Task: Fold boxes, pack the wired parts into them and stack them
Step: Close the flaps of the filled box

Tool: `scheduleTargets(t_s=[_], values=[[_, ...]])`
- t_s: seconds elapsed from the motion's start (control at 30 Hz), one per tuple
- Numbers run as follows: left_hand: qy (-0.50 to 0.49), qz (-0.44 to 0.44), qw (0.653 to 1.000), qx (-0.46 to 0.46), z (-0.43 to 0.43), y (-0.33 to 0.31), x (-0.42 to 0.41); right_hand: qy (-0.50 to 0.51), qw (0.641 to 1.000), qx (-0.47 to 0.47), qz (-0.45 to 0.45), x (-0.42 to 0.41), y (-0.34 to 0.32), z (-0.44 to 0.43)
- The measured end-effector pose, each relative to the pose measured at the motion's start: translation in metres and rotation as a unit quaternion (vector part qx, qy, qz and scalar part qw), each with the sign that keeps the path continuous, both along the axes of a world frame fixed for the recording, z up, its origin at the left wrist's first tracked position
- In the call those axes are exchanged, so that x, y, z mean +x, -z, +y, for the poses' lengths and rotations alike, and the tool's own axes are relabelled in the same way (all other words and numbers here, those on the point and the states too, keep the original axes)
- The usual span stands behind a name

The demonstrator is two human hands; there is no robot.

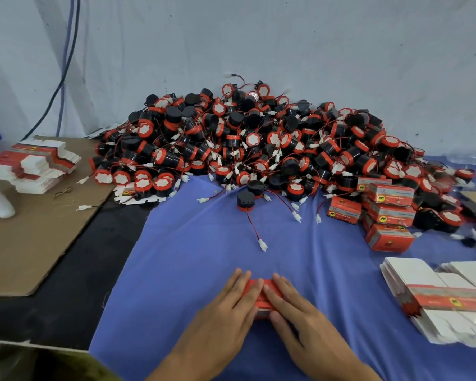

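Box (263,294) low and centre on blue cloth (204,257), red, mostly covered by both hands. Left hand (227,301) and right hand (293,307) laid flat across top, fingers straight and slightly spread, fingertips nearly meeting over middle; pressing, not gripping. Thumbs at near edge; tucked under or not, cannot tell. Contents and flaps hidden.

Judged step: pressing box flat or closed under palms.

To do well:
- Press evenly from both sides toward middle, keeping near edge square to far edge.
- Hold down with one hand before lifting the other, to stop card springing back.
- Feel along seam for a pinched wire before final press.
- Cloth underneath probably soft, so expect some give. Press firmly, without crushing thin card.

Nearby:
- Loose wired part (246,202) just beyond box, black body with red band, lead trailing toward hands, white connector (263,245) at its end.
- Large pile of wired parts (259,138) at back.
- Finished boxes (388,213) stacked at right against pile edge; likely destination.
- Flat blanks (437,298) fanned at right, near right hand.
- Second bundle of blanks (33,166) on cardboard sheet (39,229), far left.

Risk: skewed fold now, leaning stack later.
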State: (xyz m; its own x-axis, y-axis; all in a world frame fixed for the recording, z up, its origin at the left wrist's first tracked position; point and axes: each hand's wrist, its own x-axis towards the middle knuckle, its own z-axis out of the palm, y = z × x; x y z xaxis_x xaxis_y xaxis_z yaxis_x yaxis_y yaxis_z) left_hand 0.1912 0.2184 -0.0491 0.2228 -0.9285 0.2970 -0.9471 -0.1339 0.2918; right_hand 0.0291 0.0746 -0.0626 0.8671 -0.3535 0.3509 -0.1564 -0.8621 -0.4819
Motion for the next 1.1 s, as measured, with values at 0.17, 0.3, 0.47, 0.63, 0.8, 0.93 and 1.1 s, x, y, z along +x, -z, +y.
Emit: scheduleTargets(t_s=[0.17,0.3,0.47,0.63,0.8,0.93,1.1], values=[[0.019,-0.095,0.995,-0.038,-0.001,0.001,0.002,0.027,0.995,-0.088,-0.039,0.002,0.003,0.003],[0.036,-0.157,0.987,-0.001,0.0,0.006,0.008,0.054,0.993,-0.098,-0.046,0.003,0.003,0.008],[0.0,-0.02,1.0,-0.021,-0.002,0.012,-0.005,0.091,0.995,-0.028,-0.034,0.006,0.002,0.019],[-0.107,0.307,0.936,-0.134,-0.012,0.024,-0.02,0.143,0.967,0.172,-0.125,0.012,0.004,0.026],[-0.127,0.521,0.818,-0.207,-0.053,-0.001,-0.029,0.256,0.847,0.378,-0.271,0.019,-0.012,0.013],[-0.127,0.453,0.846,-0.249,-0.109,-0.037,-0.029,0.334,0.844,0.306,-0.286,0.021,-0.039,-0.024],[-0.09,0.419,0.878,-0.215,-0.193,-0.051,-0.035,0.359,0.828,0.333,-0.273,0.031,-0.053,-0.081]])
